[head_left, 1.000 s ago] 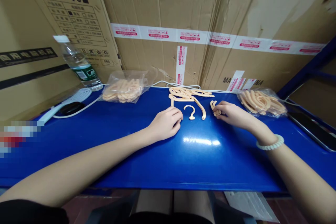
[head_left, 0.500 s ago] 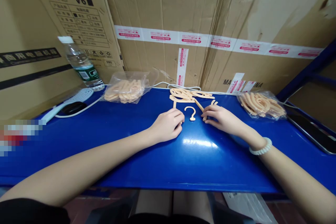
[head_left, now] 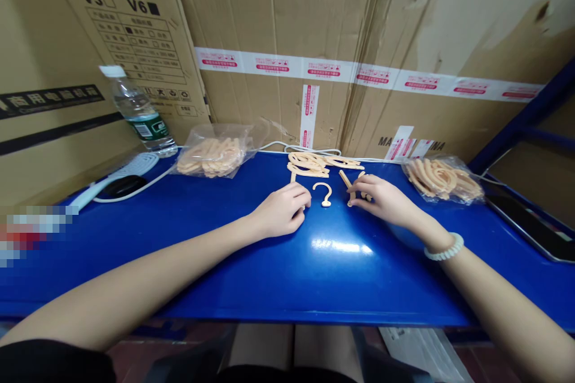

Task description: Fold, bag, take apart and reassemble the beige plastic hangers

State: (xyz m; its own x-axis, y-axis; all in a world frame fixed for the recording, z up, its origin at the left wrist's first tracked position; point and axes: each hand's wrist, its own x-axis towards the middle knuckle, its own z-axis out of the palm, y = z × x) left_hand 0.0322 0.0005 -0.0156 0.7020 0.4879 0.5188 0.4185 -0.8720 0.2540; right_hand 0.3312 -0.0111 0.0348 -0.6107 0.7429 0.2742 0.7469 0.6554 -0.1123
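Observation:
Near the middle of the blue table (head_left: 251, 287), my left hand (head_left: 282, 210) is closed over a beige plastic hanger arm (head_left: 293, 177); its tip sticks out above the fingers and the rest is hidden. A loose beige hanger hook (head_left: 324, 194) lies between my hands, touched by neither. My right hand (head_left: 381, 197) pinches another beige hanger arm (head_left: 345, 179) between thumb and fingers. Small beige pieces (head_left: 366, 195) show partly under those fingers. Just beyond both hands lies a pile of beige hanger parts (head_left: 309, 163).
Clear bags of beige hanger parts lie at left (head_left: 211, 155) and right (head_left: 444, 179). A water bottle (head_left: 146, 122), a pale blue hairbrush (head_left: 130, 167) and a black mouse-like object (head_left: 123, 185) are on the left. A phone (head_left: 534, 227) lies far right. Cardboard boxes (head_left: 269, 12) stand behind.
My right hand has shifted slightly right relative to the hook, and its hanger arm now stands apart from the pile. The left hand keeps nearly the same place. The view has shifted slightly.

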